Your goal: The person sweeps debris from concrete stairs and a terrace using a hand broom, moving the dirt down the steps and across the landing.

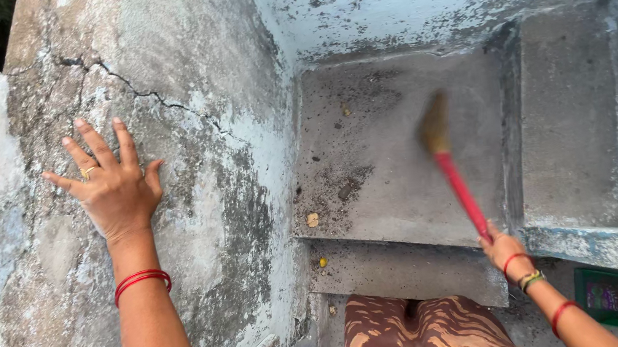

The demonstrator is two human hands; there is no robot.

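Broom (447, 157) slants up from gripping right hand (502, 246); left hand (113, 188) lies flat, fingers spread, on wall (184, 79).

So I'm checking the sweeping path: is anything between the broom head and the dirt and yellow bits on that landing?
Nothing visible blocks it. The broom, held in the right hand, hangs blurred over the landing; the dirt patch and yellow bits lie exposed to its left.

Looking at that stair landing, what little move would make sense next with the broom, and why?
Probably a short stroke pulling the broom toward the step edge: the right hand holds its red handle over the landing, where dark dirt and yellowish bits lie, while the left hand braces on the wall.
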